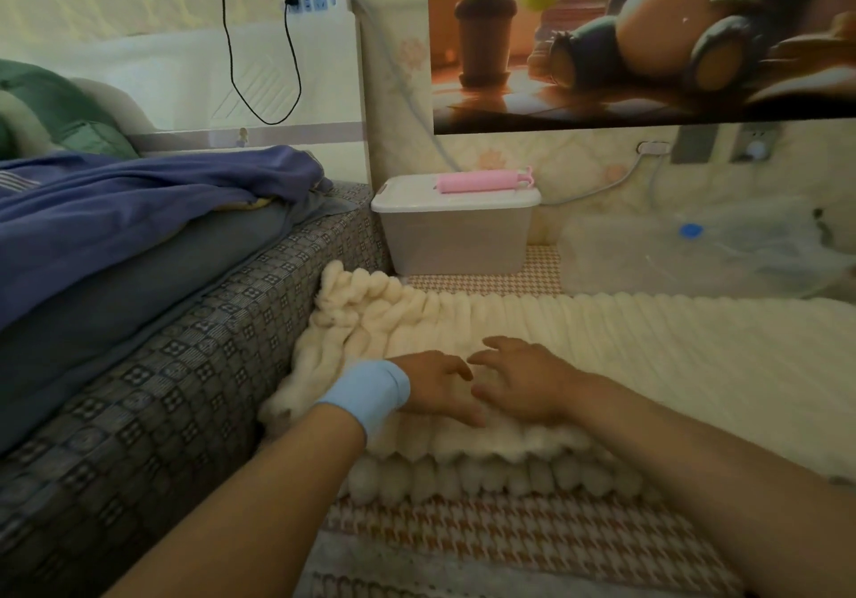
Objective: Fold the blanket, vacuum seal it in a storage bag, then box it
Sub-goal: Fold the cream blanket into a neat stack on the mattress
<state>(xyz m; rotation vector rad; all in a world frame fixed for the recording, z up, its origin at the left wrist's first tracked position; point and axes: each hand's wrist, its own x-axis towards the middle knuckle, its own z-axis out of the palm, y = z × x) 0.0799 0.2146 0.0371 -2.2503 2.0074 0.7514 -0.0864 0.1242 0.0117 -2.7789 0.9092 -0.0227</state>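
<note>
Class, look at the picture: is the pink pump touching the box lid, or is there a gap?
Touching. The head view shows the pump lying on its side directly on the lid.

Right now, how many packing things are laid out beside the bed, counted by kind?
Cream ribbed fluffy blanket: 1
Translucent plastic storage box with white lid: 1
Pink cylindrical hand pump: 1
Clear plastic vacuum bag with blue valve: 1
Total: 4
</note>
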